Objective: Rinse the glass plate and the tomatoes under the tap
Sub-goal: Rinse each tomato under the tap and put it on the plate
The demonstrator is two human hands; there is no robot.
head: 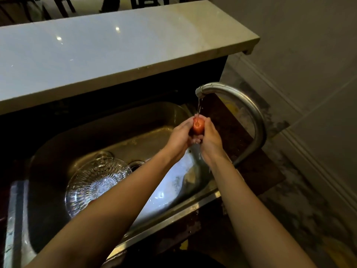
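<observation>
- Tomato (198, 125): one red one, held up over the sink's right end, directly under the tap mouth. Water lands on its top.
- L hand (180, 140): fingers curled round the tomato's left side, gripping it.
- R hand (210, 144): fingers curled round the right side, gripping too. The tomato sits btwn both hands w/ only its upper face showing.
- Water (199, 105): thin stream from spout to tomato. More runs off below the hands into the sink.
- Tap (249, 109): curved metal neck, rises from the brown ledge (231, 128) at right and arcs over to the left, mouth pointing down.
- Plate (96, 182): clear cut glass, lies in the sink's left part, well apart from the tomato. The L forearm hides its near-right edge, so can't tell what's in that part.
- Sink (58, 147): steel, single basin. It holds the plate, and its floor is wet and shiny toward the right.
- Drain (136, 164): in the sink floor, just beside the plate's far-right rim.
- Counter (96, 51): pale glossy slab, behind and above the sink.
</observation>
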